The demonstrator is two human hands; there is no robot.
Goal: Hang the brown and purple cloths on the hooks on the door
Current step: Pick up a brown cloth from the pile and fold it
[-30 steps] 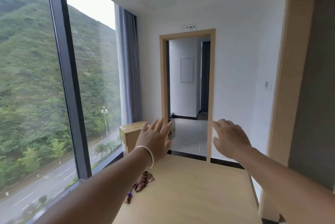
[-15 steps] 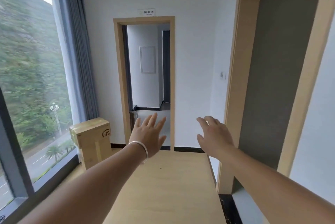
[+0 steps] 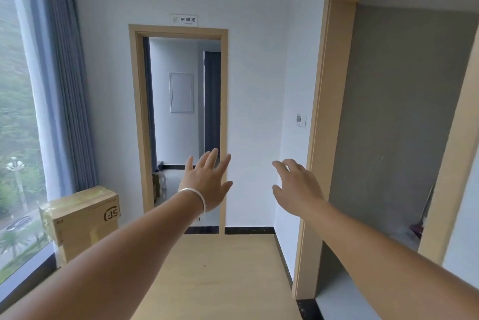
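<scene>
Left hand [image 3: 207, 185] and right hand [image 3: 298, 187] raised ahead, fingers spread, holding nothing. Brown and purple cloths out of view; no hooks or door leaf visible. Hanging apparently not begun.

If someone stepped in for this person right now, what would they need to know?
Left hand: open, held out in the air, holding nothing; a bracelet is on its wrist.
Right hand: open, held out, holding nothing.
The cloths, the hooks and the door are not in view.
Ahead: wooden table, cardboard box by the window, an open doorway.
Done: nothing that shows. Left: find both cloths and hang them.
</scene>
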